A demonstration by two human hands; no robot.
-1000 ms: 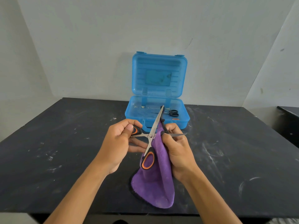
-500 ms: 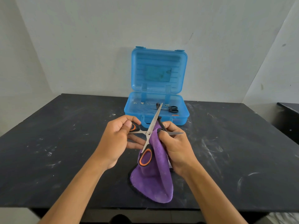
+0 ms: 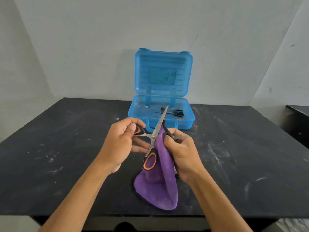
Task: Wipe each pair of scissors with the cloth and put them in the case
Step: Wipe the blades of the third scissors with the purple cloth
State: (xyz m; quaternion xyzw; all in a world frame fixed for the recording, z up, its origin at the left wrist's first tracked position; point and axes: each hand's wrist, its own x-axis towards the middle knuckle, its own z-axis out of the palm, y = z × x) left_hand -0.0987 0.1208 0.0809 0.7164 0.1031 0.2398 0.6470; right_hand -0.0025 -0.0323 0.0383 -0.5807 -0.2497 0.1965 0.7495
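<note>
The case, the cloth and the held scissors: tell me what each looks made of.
Case: translucent blue plastic, glossy; the contents show through its walls.
Cloth: purple fabric, probably microfibre; fuzzy nap, dark stitched edge, hangs in soft folds.
Scissors: bare grey metal blades with a dull sheen; handles look like black plastic with orange, possibly rubbery, lining.

Soft, even daylight fills the scene, bright without harshness. The pale wall reads slightly blue-grey and darkens toward the upper left of the frame. A faint shadow falls on it just left of the open blue case. The black table gives no glare, only dull scuffs. Focus is sharp at centre; the wide lens bends the table edges and wall corners outward at the sides.
</note>
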